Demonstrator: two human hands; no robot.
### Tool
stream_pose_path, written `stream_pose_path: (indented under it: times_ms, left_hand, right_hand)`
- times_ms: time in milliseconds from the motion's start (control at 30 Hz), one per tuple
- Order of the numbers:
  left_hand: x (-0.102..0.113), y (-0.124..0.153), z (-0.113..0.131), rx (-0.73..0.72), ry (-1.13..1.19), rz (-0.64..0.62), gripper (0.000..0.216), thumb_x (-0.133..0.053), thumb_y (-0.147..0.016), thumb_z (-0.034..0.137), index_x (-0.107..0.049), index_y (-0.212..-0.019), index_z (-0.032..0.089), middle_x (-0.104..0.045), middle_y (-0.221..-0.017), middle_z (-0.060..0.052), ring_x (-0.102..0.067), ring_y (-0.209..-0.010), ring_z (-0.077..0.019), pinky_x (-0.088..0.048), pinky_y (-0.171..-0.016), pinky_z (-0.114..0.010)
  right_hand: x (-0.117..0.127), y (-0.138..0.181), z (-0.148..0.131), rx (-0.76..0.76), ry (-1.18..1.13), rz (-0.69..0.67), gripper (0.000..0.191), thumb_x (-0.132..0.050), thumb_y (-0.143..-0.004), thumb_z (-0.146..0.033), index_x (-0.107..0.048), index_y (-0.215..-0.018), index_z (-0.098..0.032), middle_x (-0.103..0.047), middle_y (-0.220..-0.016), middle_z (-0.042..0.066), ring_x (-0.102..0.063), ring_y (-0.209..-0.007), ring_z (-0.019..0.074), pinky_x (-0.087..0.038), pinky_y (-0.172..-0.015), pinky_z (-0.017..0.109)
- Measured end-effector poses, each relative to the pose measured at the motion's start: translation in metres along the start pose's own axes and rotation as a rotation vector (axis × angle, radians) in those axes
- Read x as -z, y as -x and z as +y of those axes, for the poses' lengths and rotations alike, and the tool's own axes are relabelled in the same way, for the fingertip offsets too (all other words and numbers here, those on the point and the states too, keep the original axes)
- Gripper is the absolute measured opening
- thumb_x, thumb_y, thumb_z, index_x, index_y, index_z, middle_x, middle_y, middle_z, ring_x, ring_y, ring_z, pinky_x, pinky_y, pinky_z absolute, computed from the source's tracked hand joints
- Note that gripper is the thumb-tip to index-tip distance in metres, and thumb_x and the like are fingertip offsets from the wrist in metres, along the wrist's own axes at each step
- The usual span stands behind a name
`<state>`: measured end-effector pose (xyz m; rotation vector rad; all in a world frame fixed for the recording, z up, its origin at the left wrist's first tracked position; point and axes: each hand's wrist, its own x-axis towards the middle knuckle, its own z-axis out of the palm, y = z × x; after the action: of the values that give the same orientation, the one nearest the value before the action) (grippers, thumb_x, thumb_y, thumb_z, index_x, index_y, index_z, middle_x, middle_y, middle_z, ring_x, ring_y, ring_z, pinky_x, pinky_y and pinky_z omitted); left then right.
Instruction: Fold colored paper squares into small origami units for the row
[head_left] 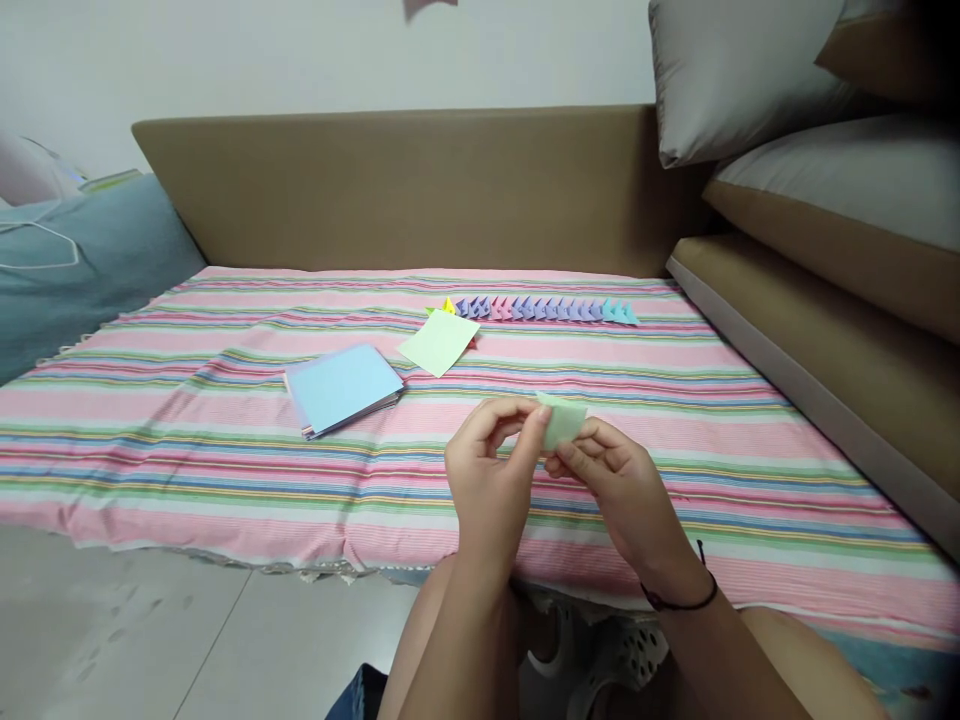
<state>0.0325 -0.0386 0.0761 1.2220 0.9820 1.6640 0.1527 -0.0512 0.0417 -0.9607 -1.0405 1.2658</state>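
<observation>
Both hands up over the striped cloth [150, 420], left hand [491, 470] and right hand [619, 480] pinching a folded green paper [562, 420], fingers closed on it, blue paper stack [341, 385] nearby

Small pale green folded paper piece [564, 420]: lower left part covered by left hand [491, 480] fingertips and right hand [619, 480] thumb; fold shape not resolvable. Both forearms cut off by bottom edge. Row of small folded purple, pink and blue paper units [544, 309] near the far edge of the striped pink bed cover [187, 440]: too small to count. Stack of light blue square paper sheets [343, 387]: lower sheets hidden. Grey pillow [735, 70] cut by top edge
</observation>
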Motion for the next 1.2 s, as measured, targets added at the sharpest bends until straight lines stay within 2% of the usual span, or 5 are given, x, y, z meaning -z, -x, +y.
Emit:
stream_pose_path:
  times_ms: [233,367,633,833,1200]
  left_hand:
    - [0.007,-0.01,-0.006,0.267,0.093,-0.162,0.039,-0.078,-0.065,0.029,-0.062,-0.099,0.018,-0.066,-0.086,-0.002,-0.062,-0.075,-0.0128,-0.049,-0.063,-0.021]
    - [0.008,-0.011,-0.011,0.356,0.069,-0.263,0.023,-0.081,-0.06,0.025,-0.068,-0.073,0.012,-0.068,-0.07,-0.002,-0.06,-0.064,-0.0119,-0.047,-0.06,-0.021]
    - [0.011,-0.013,-0.019,0.383,0.085,-0.173,0.027,-0.08,-0.063,0.032,-0.075,-0.081,0.013,-0.072,-0.067,-0.005,-0.062,-0.058,-0.013,-0.049,-0.058,-0.024]
    - [0.002,-0.01,-0.018,0.302,-0.032,-0.291,0.025,-0.081,-0.061,0.032,-0.074,-0.074,0.013,-0.071,-0.068,-0.006,-0.06,-0.057,-0.0133,-0.044,-0.051,-0.023]
    - [-0.005,-0.007,-0.024,0.264,-0.111,-0.3,0.027,-0.069,-0.073,0.04,-0.073,-0.076,0.013,-0.062,-0.057,-0.002,-0.052,-0.052,-0.0125,-0.042,-0.05,-0.024]
  right_hand:
    - [0.0,0.004,-0.008,0.006,0.069,0.014,0.015,-0.071,-0.079,-0.033,-0.063,-0.077,-0.019,-0.065,-0.066,-0.001,-0.062,-0.065,0.0114,-0.052,-0.066,0.023]
    - [0.005,0.003,-0.009,-0.005,0.109,0.01,0.02,-0.074,-0.074,-0.035,-0.064,-0.077,-0.019,-0.066,-0.064,0.0,-0.063,-0.062,0.0137,-0.053,-0.062,0.026]
    - [0.017,-0.002,-0.019,-0.053,0.176,0.012,0.025,-0.077,-0.068,-0.038,-0.064,-0.076,-0.018,-0.068,-0.068,0.003,-0.065,-0.064,0.0162,-0.055,-0.063,0.029]
    - [0.019,-0.004,-0.02,0.122,0.217,0.066,0.018,-0.072,-0.075,-0.036,-0.069,-0.084,-0.021,-0.07,-0.085,0.003,-0.065,-0.083,0.0185,-0.052,-0.076,0.029]
    - [0.016,-0.003,-0.02,0.146,0.2,0.209,0.017,-0.073,-0.073,-0.036,-0.069,-0.072,-0.02,-0.068,-0.073,0.002,-0.06,-0.07,0.0164,-0.048,-0.065,0.028]
